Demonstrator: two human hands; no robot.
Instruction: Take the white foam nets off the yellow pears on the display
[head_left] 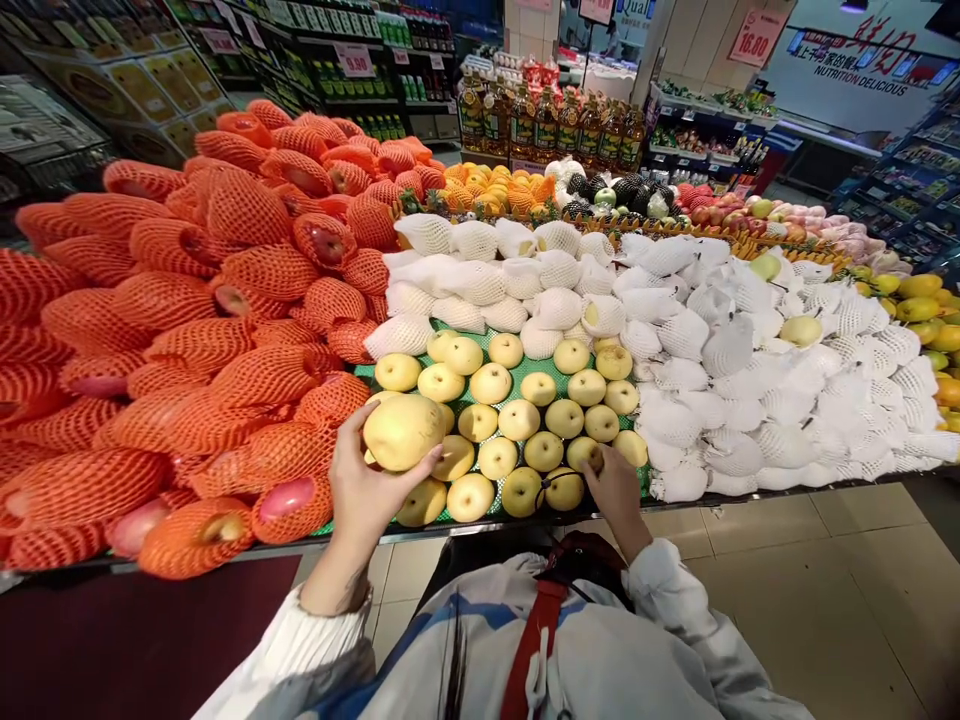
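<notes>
My left hand (367, 478) is wrapped round a large yellow pear (403, 432), raised above the left side of the loose pears. Bare yellow pears (518, 419) lie in rows on a green mat (517, 345), stems mostly up. My right hand (616, 488) is at the front right of these rows, its fingers curled in beside a pear (580, 452). Whether the fingertips grip that pear or something smaller is hidden. A thin black cord (553, 481) loops over the front pears close to my right fingers.
Fruit in orange foam nets (247, 370) is heaped on the left. White-netted fruit (720, 370) is piled behind and to the right. Oil bottles (570, 125) and drink shelves (345, 80) stand farther back. The display's front edge (525, 523) runs close to my body.
</notes>
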